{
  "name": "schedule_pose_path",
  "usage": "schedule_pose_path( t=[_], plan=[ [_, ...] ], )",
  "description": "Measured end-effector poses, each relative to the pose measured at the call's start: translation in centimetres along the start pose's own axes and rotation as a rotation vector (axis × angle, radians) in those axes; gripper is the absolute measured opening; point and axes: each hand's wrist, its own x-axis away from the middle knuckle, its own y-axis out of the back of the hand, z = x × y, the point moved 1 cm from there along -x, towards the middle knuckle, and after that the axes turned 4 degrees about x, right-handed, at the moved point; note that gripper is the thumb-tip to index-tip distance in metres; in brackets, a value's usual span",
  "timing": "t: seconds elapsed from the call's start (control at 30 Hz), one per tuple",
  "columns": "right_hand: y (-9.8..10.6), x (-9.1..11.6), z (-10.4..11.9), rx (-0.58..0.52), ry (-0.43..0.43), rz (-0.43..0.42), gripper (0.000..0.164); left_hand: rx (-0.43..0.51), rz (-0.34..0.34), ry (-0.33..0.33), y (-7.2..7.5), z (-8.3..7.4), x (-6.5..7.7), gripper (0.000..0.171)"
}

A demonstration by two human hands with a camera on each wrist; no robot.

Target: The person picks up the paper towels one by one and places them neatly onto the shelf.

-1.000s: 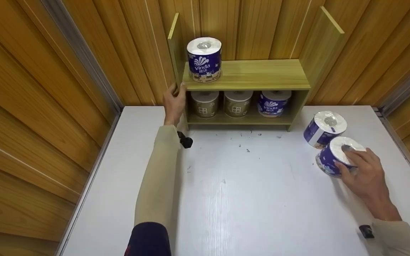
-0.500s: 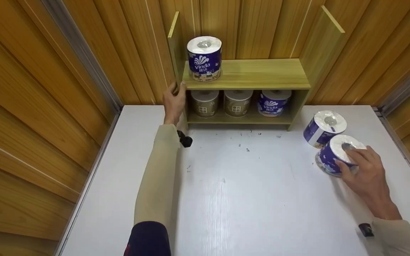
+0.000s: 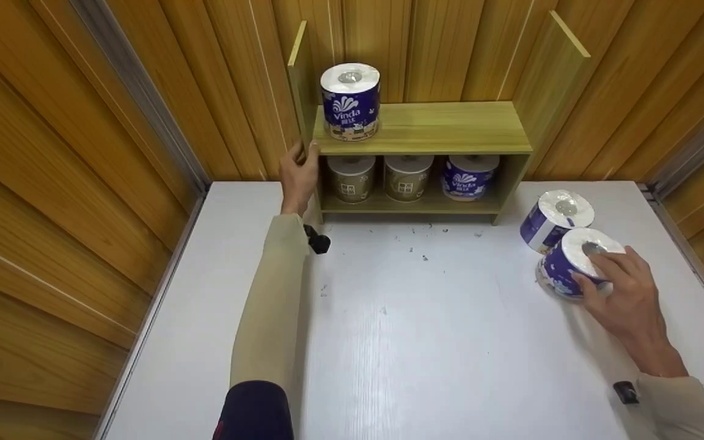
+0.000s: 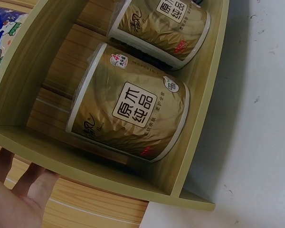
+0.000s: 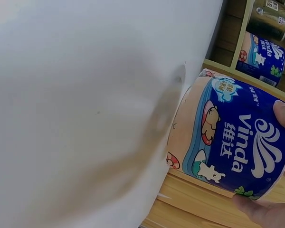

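Note:
My right hand (image 3: 624, 299) grips a blue Vinda toilet paper roll (image 3: 563, 269) on the right, fingers over its top and thumb against its side. The roll leans a little; whether its base is fully off the table I cannot tell. In the right wrist view, fingertips press on the blue toilet paper roll (image 5: 228, 137). Just behind it, a second blue roll (image 3: 541, 227) stands on the table. My left hand (image 3: 299, 180) touches the left side panel of a wooden shelf (image 3: 450, 128); in the left wrist view, its fingers (image 4: 40, 187) lie against the panel's outer side.
One blue roll (image 3: 352, 113) stands at the left of the upper shelf. Below, two gold rolls (image 3: 352, 183) and a blue roll (image 3: 467, 183) stand in a row. The white table (image 3: 401, 336) meets wood-panelled walls (image 3: 52, 153) at the sides and back.
The roll in my right hand has shifted slightly up and left in the head view and tilts more. My left hand has stayed at the shelf's side.

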Motion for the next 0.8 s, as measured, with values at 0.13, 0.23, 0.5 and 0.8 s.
schedule_pose_path(
  t=[0.13, 0.23, 0.5, 0.8],
  plan=[
    [0.0, -0.2, 0.3, 0.008, 0.002, 0.000, 0.046, 0.006, 0.000, -0.001, 0.0, 0.1, 0.0, 0.068],
    [0.1, -0.3, 0.6, 0.013, 0.012, -0.001, 0.046, 0.018, 0.003, 0.000, 0.0, 0.0, 0.0, 0.068],
    [0.1, -1.0, 1.6, 0.001, 0.032, -0.006, 0.050, 0.021, 0.004, 0.028, -0.1, -0.1, 0.2, 0.069],
    [-0.3, -1.7, 2.2, -0.012, 0.068, -0.013, 0.051, 0.033, -0.005, 0.024, 0.1, -0.1, 0.1, 0.062]
  ],
)
